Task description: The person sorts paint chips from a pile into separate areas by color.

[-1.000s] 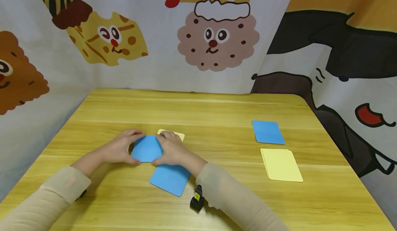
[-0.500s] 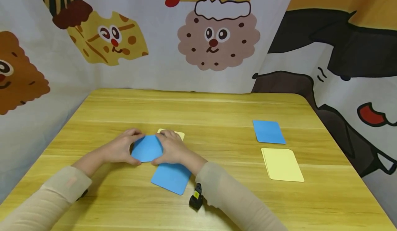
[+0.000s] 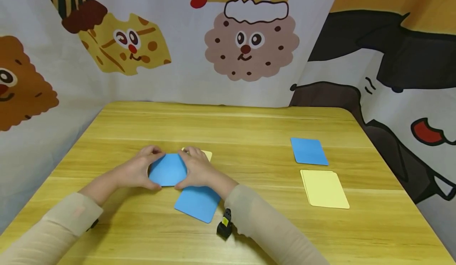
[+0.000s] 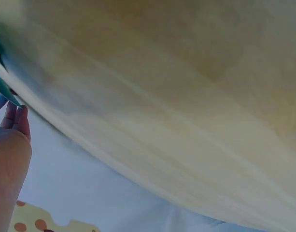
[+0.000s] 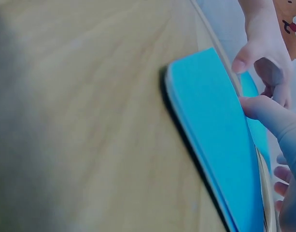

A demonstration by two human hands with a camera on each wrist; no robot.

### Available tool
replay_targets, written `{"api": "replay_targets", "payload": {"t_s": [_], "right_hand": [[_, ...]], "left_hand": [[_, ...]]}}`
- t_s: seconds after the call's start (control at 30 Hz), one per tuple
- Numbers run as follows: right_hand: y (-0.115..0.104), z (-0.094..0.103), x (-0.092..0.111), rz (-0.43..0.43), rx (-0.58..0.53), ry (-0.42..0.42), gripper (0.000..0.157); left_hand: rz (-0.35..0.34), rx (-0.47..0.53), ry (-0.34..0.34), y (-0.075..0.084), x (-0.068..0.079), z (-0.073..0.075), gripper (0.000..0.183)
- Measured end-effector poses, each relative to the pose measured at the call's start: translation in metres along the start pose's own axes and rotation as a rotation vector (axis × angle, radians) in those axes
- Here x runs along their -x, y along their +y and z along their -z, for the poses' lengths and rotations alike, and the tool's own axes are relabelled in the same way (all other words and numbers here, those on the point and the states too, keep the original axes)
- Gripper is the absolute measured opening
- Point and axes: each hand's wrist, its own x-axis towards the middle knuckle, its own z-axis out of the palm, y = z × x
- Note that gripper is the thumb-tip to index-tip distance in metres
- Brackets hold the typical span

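A blue card [image 3: 168, 171] is held between the two hands at the left of the table, and it looks slightly bent. My left hand [image 3: 137, 170] grips its left side, with thumb and fingertips at the near and far corners. On the right side my right hand [image 3: 197, 169] grips it the same way. Just below the right hand lies a stack of blue cards [image 3: 198, 204], whose layered edge shows in the right wrist view. A yellow card [image 3: 208, 154] sits behind the right hand, mostly covered by it.
Toward the right of the wooden table [image 3: 249, 138], a single blue square card [image 3: 309, 151] lies above a small stack of yellow cards [image 3: 324, 189]. A black wrist device [image 3: 225, 225] hangs under the right sleeve. A printed cartoon curtain [image 3: 171, 87] borders the table.
The left hand has shifted very slightly to the left and the held card's far edge sits a touch higher. Both hands keep their grip, and the other cards stay put.
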Motion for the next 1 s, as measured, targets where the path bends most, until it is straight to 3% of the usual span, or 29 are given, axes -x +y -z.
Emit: {"api": "replay_targets", "payload": {"t_s": [0.3,0.53,1.0], "right_hand": [[0.002,0.004,0.002,0.013,0.009,-0.020,0.112],[0.009,0.014,0.010,0.046,-0.009,0.019,0.112],[0.040,0.033,0.045,0.076,-0.086,0.070,0.113]], "left_hand": [[-0.026,-0.053,0.038,0.005,0.002,0.008,0.101],[-0.052,-0.101,0.057,0.016,-0.002,0.006,0.103],[-0.073,-0.078,0.131,0.051,-0.021,-0.005,0.106]]}}
